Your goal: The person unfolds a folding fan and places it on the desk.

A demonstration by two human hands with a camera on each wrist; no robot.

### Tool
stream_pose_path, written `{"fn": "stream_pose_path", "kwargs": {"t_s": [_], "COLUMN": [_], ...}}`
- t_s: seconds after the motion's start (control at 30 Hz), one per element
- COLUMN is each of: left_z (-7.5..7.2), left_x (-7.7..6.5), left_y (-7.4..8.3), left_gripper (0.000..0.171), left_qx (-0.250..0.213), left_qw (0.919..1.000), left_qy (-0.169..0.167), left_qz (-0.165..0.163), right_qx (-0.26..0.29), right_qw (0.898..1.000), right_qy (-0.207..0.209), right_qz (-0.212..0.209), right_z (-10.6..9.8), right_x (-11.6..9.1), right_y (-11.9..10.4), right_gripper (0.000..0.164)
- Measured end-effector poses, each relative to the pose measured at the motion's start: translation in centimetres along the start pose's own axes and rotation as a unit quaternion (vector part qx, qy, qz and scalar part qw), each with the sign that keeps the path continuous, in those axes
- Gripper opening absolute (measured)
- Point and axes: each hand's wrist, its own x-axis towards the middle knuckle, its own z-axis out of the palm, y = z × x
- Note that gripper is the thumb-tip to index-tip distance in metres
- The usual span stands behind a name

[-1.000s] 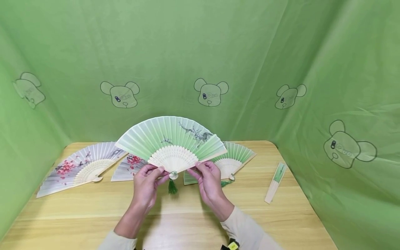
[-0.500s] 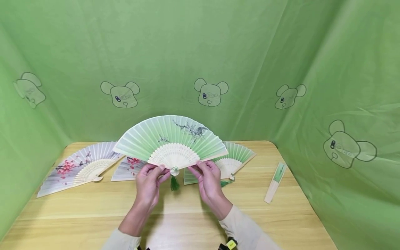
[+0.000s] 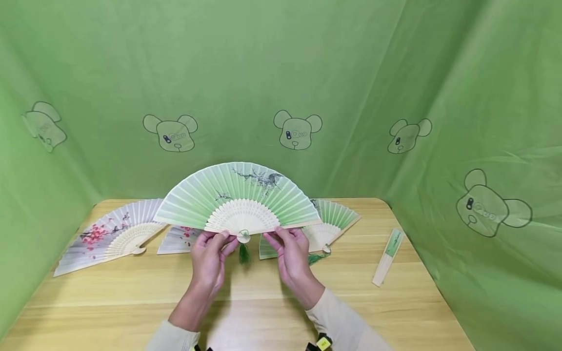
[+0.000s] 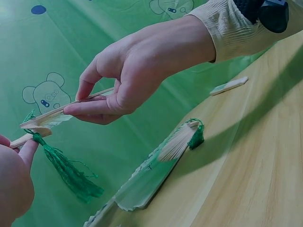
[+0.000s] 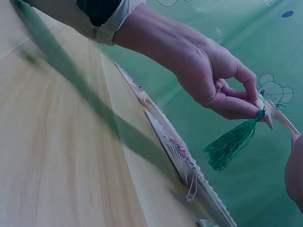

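In the head view a green-and-white folding fan [image 3: 241,190], printed with a dark bird on a branch, is held up spread above the table. My left hand [image 3: 208,258] pinches its left guard near the pivot, thumb in front. My right hand [image 3: 293,256] pinches the right guard farther from the pivot. A green tassel [image 3: 243,253] hangs from the pivot between them. In the left wrist view my right hand [image 4: 137,71] grips the guard edge with thumb and fingers. The right wrist view has my left hand [image 5: 208,71] holding the fan close by the tassel [image 5: 232,144].
Behind the held fan lie a spread green fan [image 3: 335,217] and a partly hidden grey fan [image 3: 173,241]. Another grey fan with red blossoms [image 3: 111,231] is at the left. A folded green fan [image 3: 388,257] rests at the right of the wooden table [image 3: 254,312]. Green cloth [image 3: 237,73] surrounds it.
The held fan has turned slightly counterclockwise, so its lower edges lie more level and the bird print has shifted left. Both hands keep their hold; the left has moved slightly right.
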Motion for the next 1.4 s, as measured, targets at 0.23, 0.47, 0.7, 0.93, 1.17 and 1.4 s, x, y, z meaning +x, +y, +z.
{"fn": "stream_pose_path", "kwargs": {"t_s": [0.23, 0.47, 0.7, 0.93, 1.17, 1.4], "left_z": [-0.2, -0.7, -1.2, -1.9, -2.6, -3.5], "left_x": [0.1, 0.5, 0.5, 0.9, 1.4, 1.7], "left_y": [0.0, 0.2, 0.7, 1.4, 2.0, 3.0], "left_gripper": [0.018, 0.014, 0.022, 0.011, 0.009, 0.014], "left_qx": [-0.014, -0.029, -0.024, -0.019, -0.017, -0.023], "left_qw": [0.9998, 0.9994, 0.9997, 0.9998, 0.9998, 0.999], "left_qy": [0.014, 0.021, -0.004, -0.011, 0.003, 0.035], "left_qz": [-0.002, 0.002, 0.003, -0.003, -0.007, -0.017], "right_qx": [0.002, -0.005, -0.009, -0.014, -0.017, -0.021], "right_qw": [1.0, 1.0, 1.0, 0.999, 0.999, 0.998], "right_qy": [0.001, -0.006, -0.016, -0.033, -0.05, -0.051], "right_qz": [0.001, 0.001, -0.001, 0.004, 0.011, 0.026], "right_z": [0.1, 0.1, 0.1, 0.1, 0.3, 0.4], "right_x": [-0.1, -0.1, -0.1, -0.1, -0.1, 0.0], "right_y": [0.3, 0.4, 0.5, 0.7, 0.9, 1.1], "right_gripper": [0.016, 0.021, 0.031, 0.033, 0.04, 0.034]}}
